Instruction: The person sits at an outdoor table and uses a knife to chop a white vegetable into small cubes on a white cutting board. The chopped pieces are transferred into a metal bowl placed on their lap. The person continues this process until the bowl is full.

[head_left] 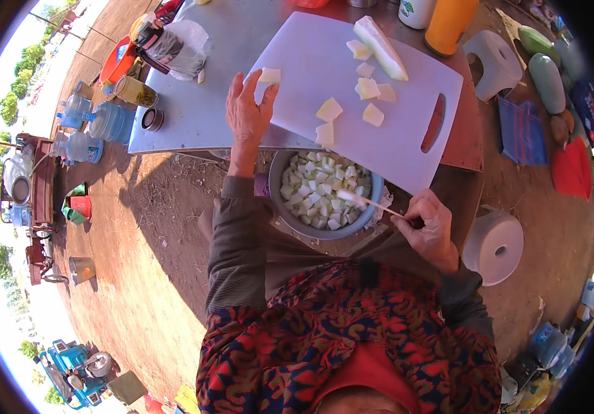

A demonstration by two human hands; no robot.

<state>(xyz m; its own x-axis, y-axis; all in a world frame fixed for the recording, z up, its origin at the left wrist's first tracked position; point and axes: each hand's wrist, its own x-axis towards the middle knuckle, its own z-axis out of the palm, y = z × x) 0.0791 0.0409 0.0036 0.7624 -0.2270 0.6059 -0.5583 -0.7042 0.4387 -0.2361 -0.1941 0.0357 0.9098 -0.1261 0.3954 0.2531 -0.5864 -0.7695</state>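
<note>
My left hand [248, 114] is at the left edge of the white cutting board [297, 76], fingers apart. A pale cut piece [270, 74] lies beside its fingertips and thumb. My right hand [426, 228] is closed around the dark handle of a knife [380, 206], below the board's near corner. The knife's blade points left over a grey basin [276, 200] full of small pale cubes [321, 190]. Several pale green-white chunks [373, 114] are scattered on the board. A long peeled wedge [381, 50] of what looks like melon or gourd lies near its far edge.
The board overhangs a metal table [193, 103]. On it stand a bottle [152, 38], a jar [135, 91] and an orange container [451, 26]. White plastic stools [493, 247] and large green gourds [547, 83] are at right. Water jugs [112, 123] stand at left.
</note>
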